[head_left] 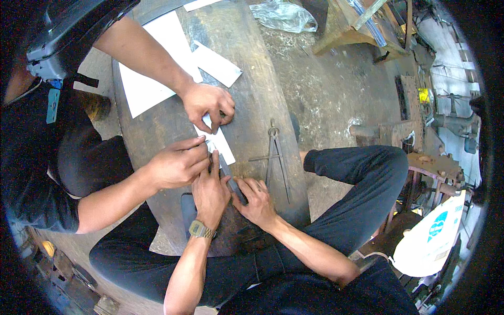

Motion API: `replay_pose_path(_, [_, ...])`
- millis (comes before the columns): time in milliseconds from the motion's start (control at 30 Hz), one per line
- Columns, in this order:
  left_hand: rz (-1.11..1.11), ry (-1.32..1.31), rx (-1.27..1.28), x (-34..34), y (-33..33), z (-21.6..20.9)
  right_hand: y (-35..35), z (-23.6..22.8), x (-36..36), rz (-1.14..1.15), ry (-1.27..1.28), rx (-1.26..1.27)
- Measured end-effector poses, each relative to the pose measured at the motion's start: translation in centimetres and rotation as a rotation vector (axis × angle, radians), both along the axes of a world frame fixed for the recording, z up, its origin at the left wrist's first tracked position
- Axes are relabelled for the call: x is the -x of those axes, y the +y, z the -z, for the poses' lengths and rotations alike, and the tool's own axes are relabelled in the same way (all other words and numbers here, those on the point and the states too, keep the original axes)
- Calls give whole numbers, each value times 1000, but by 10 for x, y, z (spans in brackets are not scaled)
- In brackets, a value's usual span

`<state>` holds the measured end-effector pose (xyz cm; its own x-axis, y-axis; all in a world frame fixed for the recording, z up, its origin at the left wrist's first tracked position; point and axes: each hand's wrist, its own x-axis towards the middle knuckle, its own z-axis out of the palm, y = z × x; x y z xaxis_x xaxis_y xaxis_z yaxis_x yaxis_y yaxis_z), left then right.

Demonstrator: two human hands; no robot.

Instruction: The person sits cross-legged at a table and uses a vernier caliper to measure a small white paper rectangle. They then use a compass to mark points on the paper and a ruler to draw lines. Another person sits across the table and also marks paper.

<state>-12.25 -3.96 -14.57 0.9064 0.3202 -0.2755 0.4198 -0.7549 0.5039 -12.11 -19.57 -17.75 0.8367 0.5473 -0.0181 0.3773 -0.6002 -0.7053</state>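
A dark, narrow bar (pixel 224 167) lies slanting on the wooden bench, its far end against a small white strip (pixel 223 147). My right hand (pixel 255 202) grips the near end between thumb and fingers. Beside it, my left hand (pixel 210 191), with a watch at the wrist, pinches the bar from the left, index finger stretched toward the strip. A co-worker's hand (pixel 181 164) touches the strip just beyond my left fingertips. The co-worker's other hand (pixel 207 107) is bent over the strip's far end. Fingers partly hide where strip and bar meet.
Metal dividers (pixel 273 157) lie right of my right hand on the bench (pixel 252 79). Farther off are a large white sheet (pixel 152 68) and a smaller white piece (pixel 218 64). A dark flat object (pixel 188 207) sits by my left wrist. A clear plastic bag (pixel 283 16) lies beyond.
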Motion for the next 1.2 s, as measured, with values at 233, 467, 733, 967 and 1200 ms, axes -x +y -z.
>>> replay_pose_path(233, [76,-124,-158,1,1,2,0,-1,-1,0,-4,-14])
replay_pose_path(467, [71,-65,-140,1,0,2,0,-4,-2,1,-18,-11])
replay_pose_path(733, [74,-102,-140,2,0,2,1,-2,-1,3,-19,-11])
replay_pose_path(967, [64,-47,-124,0,0,-1,1,-2,-1,12,2,-6])
replay_pose_path(1200, [66,-52,-127,-2,0,-3,0,-3,-2,5,3,3])
